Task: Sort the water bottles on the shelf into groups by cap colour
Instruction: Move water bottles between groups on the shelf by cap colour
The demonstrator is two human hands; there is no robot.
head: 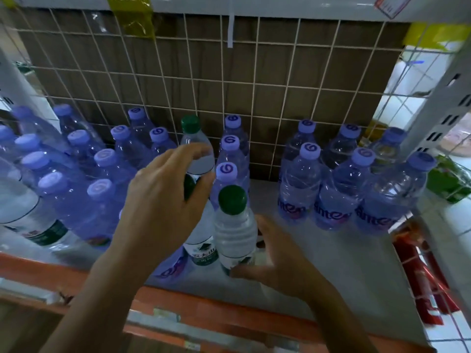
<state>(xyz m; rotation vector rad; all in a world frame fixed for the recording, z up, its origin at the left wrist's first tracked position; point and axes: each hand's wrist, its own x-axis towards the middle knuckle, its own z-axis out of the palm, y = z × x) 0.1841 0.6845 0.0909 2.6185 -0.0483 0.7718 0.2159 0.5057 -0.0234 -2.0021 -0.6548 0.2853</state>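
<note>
On the grey shelf [318, 263] stand many clear bottles with purple caps: a large group at the left [102, 159], a short row in the middle [230, 142] and a group at the right [309, 150]. Three green-capped bottles stand in the middle. My left hand [165, 200] reaches over one green-capped bottle [201, 240], fingers spread and touching the shoulder of the rear green-capped bottle [190, 123]. My right hand [275, 256] cups the lower body of the front green-capped bottle [232, 200].
A wire grid with brown backing [254, 80] closes the shelf's rear. An upper shelf edge [254, 6] hangs above. An orange shelf rail [204, 309] runs along the front. A white upright post [441, 103] and green packaging [448, 182] stand at the right. A bare strip of shelf lies between the middle and right groups.
</note>
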